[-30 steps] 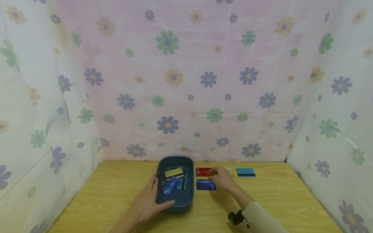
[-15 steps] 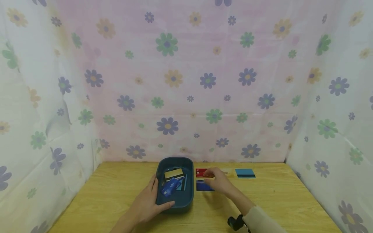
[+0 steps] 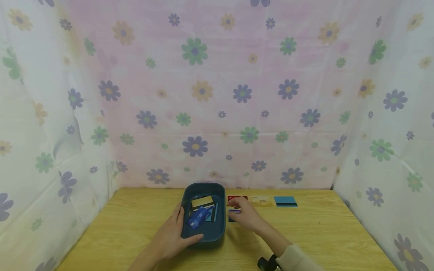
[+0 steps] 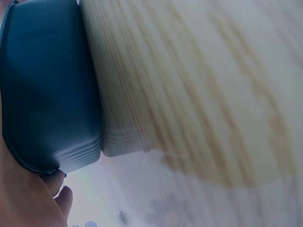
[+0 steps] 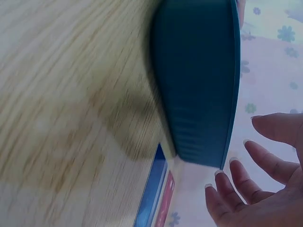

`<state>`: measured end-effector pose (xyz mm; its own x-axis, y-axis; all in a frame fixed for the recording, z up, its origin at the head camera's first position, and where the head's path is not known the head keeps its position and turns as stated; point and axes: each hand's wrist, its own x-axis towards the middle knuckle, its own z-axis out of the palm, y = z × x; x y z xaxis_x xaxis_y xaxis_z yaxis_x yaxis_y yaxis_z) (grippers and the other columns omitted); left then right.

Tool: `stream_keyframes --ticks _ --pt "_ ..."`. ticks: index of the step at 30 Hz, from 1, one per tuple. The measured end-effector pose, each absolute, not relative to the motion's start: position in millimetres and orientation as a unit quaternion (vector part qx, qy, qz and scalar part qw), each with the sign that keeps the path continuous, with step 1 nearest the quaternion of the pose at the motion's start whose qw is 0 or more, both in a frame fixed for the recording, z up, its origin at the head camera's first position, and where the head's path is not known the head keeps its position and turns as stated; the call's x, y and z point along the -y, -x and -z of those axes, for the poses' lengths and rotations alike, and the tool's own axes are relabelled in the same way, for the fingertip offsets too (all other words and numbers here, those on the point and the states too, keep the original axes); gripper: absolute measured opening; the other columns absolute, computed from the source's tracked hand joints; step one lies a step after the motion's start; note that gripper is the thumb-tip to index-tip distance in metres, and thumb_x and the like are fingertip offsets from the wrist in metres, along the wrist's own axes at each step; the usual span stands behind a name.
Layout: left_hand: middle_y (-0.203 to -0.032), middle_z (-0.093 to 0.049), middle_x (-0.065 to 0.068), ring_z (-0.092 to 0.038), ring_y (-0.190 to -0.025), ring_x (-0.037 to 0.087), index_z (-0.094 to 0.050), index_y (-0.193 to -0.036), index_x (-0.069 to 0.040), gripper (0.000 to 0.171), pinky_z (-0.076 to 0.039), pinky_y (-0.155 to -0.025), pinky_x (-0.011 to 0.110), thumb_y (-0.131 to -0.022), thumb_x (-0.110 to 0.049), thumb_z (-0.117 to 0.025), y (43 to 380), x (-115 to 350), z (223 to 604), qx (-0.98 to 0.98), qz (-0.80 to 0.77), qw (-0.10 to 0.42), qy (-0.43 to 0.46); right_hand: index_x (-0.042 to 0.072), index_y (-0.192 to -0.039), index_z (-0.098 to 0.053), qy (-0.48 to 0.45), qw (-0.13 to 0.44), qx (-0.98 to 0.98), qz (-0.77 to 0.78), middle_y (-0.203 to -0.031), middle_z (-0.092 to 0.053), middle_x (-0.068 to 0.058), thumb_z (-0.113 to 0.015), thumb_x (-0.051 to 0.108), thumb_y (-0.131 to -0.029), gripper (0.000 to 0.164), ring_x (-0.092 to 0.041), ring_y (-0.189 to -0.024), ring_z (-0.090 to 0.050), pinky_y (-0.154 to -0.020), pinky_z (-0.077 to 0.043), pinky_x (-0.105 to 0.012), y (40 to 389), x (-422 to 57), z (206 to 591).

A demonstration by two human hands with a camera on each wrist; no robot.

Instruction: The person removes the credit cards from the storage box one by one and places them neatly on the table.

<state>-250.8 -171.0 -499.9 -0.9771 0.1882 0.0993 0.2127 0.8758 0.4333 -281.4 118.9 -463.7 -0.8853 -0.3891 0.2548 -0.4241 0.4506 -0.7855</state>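
My left hand [image 3: 166, 239] grips a dark teal plastic bin [image 3: 221, 226] by its left side, thumb over the near rim. In the left wrist view its fingers bend at the bin's edge. Inside lie several bank cards, among them a blue VIP card [image 3: 199, 217], a gold card [image 3: 202, 202] and a light blue card [image 3: 213, 215]. Just right of the bin, my right hand [image 3: 248, 216] hovers with loosely spread fingers and nothing in them. It partly covers a dark blue card [image 3: 232, 218] and a red card [image 3: 233, 198] on the table.
A pale gold card [image 3: 262, 201] and a light blue card with a dark stripe [image 3: 285, 201] lie in the back row, right of the red one. Flowered cloth [image 3: 217, 113] walls in the wooden table [image 3: 142, 210] at the back and both sides.
My right hand has moved left over the cards toward the bin, uncovering the pale gold card and covering more of the dark blue one. My left hand and the bin stay put.
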Motion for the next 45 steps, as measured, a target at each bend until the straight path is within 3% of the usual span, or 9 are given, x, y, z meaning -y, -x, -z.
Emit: stream_keyframes --ticks 12,27,38,45 --pt "-0.169 -0.013 0.024 -0.033 -0.147 0.047 -0.023 -0.159 0.008 0.128 -0.038 -0.113 0.061 -0.079 -0.086 -0.059 251.6 171.2 499.5 0.968 0.225 0.028 0.108 -0.002 -0.117 -0.067 -0.265 0.026 0.858 -0.439 -0.117 -0.061 -0.018 -0.070 0.008 -0.095 0.025 -0.043 -0.112 -0.058 -0.096 -0.051 -0.061 274.9 -91.3 455.9" --pt "-0.168 -0.015 0.025 -0.036 -0.146 0.047 -0.025 -0.158 0.008 0.128 -0.040 -0.111 0.060 -0.078 -0.087 -0.057 251.3 171.6 500.5 0.970 0.215 0.031 0.109 0.005 -0.117 -0.068 -0.263 0.012 0.865 -0.427 -0.116 -0.060 -0.012 -0.071 0.012 -0.094 0.025 -0.037 -0.112 -0.058 -0.096 -0.053 -0.052 274.8 -65.5 456.4" --pt "-0.168 -0.016 0.025 -0.037 -0.145 0.047 -0.026 -0.158 0.008 0.128 -0.040 -0.111 0.060 -0.079 -0.087 -0.057 251.0 170.8 501.2 0.970 0.214 0.030 0.109 0.001 -0.132 -0.061 -0.236 0.001 0.875 -0.422 -0.133 -0.050 -0.020 -0.075 0.007 -0.090 0.044 -0.042 -0.120 -0.054 -0.102 -0.049 -0.059 278.6 -50.7 457.3" --pt "-0.168 -0.015 0.025 -0.035 -0.146 0.048 -0.026 -0.158 0.009 0.126 -0.038 -0.112 0.061 -0.080 -0.084 -0.060 250.9 170.9 499.7 0.968 0.224 0.026 0.110 -0.004 -0.137 -0.056 -0.232 -0.002 0.887 -0.400 -0.132 -0.052 -0.023 -0.077 0.001 -0.085 0.056 -0.040 -0.119 -0.056 -0.100 -0.050 -0.057 285.7 -38.8 459.5"
